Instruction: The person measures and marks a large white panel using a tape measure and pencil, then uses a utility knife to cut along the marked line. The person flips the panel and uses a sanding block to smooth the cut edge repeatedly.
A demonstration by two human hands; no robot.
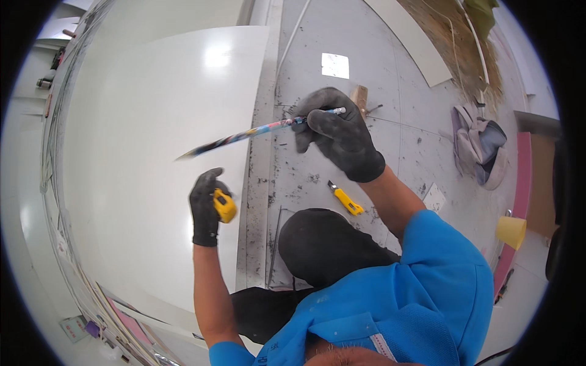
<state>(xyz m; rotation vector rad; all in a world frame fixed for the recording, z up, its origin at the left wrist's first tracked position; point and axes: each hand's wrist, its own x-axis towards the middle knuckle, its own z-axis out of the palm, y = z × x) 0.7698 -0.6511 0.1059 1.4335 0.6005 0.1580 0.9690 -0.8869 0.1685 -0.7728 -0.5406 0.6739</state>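
Observation:
Gloved in dark grey, my right hand pinches a pencil with a colourful patterned barrel near its eraser end. The pencil's point reaches out to the left, above a large glossy white sheet. Lower down, my left hand, in a matching glove, is closed around a yellow tape measure over the same sheet. No blade shows pulled out of the tape measure. A yellow utility knife lies on the grey floor, to the right of the sheet and below my right hand.
A wooden-headed tool lies on the floor beyond my right hand, near a small white square. Dark crumbs dot the floor. Farther right are a greyish bag, a pink board and a yellow container. Long strips edge the left side.

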